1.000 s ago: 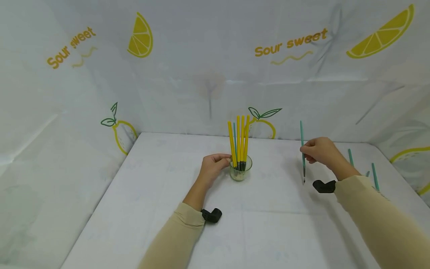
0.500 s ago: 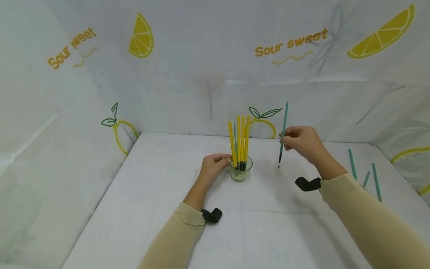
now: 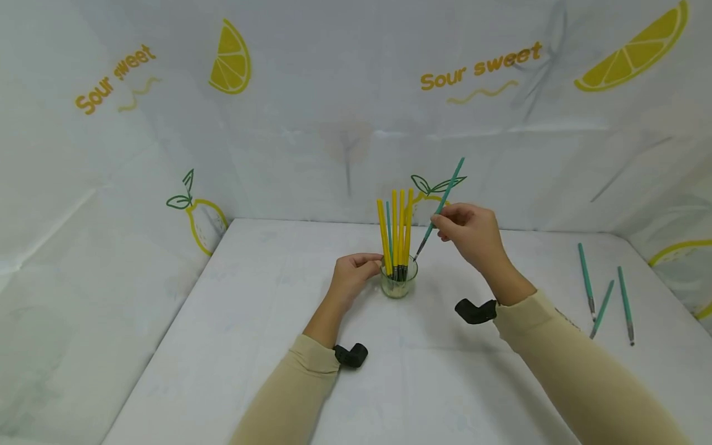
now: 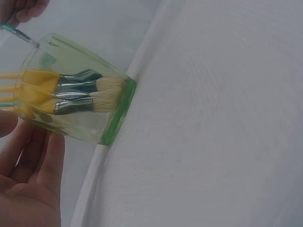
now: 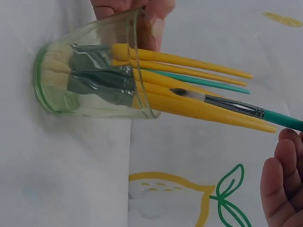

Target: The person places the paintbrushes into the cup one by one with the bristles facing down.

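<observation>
A clear greenish glass stands upright on the white table. It holds several yellow-handled paintbrushes and a thin teal-handled one, bristles down. At the glass's left side, my left hand holds it near the rim with thumb and fingers. My right hand pinches a teal paintbrush by its handle, tilted with bristles down and left. In the head view that brush's tip overlaps the rim's right side. In the right wrist view its dark-tipped bristles appear in front of the yellow handles.
Three teal paintbrushes lie on the table at the right: one farther back, a shorter-looking one partly behind the right sleeve, and one near the right edge. A white lemon-print sheet hangs behind the table.
My right hand has moved left with the teal paintbrush, bringing it to the glass and tilting its top to the right. The left hand and glass have stayed put.
</observation>
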A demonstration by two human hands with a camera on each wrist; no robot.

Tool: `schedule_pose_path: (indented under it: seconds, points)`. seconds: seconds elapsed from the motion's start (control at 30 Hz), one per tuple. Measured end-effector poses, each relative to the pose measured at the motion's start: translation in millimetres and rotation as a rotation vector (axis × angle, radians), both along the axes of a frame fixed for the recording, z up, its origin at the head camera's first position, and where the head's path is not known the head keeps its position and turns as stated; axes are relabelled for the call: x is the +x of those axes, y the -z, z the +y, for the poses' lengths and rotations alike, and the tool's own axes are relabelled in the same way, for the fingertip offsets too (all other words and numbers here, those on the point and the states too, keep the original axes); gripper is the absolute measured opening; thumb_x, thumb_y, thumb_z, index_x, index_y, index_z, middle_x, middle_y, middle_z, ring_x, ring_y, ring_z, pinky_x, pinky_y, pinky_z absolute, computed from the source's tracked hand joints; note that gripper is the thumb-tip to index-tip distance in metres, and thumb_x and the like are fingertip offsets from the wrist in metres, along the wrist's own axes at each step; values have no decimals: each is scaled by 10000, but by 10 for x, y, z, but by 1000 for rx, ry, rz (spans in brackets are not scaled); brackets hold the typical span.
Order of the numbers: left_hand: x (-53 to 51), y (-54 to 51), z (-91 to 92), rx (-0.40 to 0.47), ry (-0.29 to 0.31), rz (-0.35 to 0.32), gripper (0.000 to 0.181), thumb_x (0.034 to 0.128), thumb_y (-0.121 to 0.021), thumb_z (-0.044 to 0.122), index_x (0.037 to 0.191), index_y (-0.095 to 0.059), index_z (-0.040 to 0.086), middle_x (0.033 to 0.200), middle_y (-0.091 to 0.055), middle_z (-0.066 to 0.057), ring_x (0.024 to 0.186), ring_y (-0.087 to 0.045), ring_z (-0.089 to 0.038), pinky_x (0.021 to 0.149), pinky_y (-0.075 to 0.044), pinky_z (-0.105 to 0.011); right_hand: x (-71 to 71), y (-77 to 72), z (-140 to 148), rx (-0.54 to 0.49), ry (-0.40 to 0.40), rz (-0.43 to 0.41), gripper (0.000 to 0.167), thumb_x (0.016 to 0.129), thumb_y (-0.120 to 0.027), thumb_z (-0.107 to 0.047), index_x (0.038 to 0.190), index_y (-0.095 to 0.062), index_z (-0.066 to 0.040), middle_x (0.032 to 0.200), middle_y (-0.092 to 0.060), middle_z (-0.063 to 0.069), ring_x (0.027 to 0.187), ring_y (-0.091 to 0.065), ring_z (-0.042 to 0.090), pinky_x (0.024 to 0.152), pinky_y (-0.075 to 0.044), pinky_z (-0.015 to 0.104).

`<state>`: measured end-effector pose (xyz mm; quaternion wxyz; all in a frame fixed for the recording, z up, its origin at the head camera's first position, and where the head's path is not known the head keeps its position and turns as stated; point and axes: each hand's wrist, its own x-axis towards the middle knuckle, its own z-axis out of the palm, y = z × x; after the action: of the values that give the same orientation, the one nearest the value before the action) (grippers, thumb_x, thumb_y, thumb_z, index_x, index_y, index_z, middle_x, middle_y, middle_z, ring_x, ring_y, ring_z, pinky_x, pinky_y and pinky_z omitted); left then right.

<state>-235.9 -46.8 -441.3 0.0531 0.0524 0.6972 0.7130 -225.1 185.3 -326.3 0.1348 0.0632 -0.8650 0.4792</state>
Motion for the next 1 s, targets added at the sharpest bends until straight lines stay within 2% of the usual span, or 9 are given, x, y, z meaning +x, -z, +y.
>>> schedule_pose_path:
  seconds: [0.3, 0.57, 0.77, 1.0]
  points:
    - [12, -5, -6, -5, 2, 3, 238, 866, -651, 173, 1042, -763, 56, 974, -758, -67, 962, -700, -154, 912, -540, -311, -38, 236, -136, 107, -32, -20, 249, 934, -652, -318, 982, -719, -82, 826, -715, 68, 740, -638, 219, 661, -544, 314]
    - [12, -11, -1, 13, 1, 3, 234, 870, -656, 159, 1046, -759, 45, 974, -758, -78, 946, -706, -155, 908, -544, -310, -82, 431, -171, 168, -64, -82, 258, 931, -657, -309, 1003, -733, -73, 815, -716, 77, 735, -631, 213, 648, -528, 319]
    - [5, -13, -3, 10, 4, 3, 240, 863, -661, 170, 1040, -760, 43, 972, -757, -67, 968, -694, -153, 909, -541, -307, -95, 513, -194, 174, -67, -146, 284, 934, -648, -329, 1027, -730, -73, 871, -728, 117, 756, -627, 215, 652, -524, 312]
    - [9, -13, -4, 7, 6, 8, 248, 871, -654, 173, 1049, -756, 34, 982, -756, -79, 953, -699, -148, 911, -541, -306, -107, 562, -208, 177, -85, -192, 277, 937, -631, -312, 1047, -727, -77, 911, -731, 86, 795, -647, 219, 683, -537, 318]
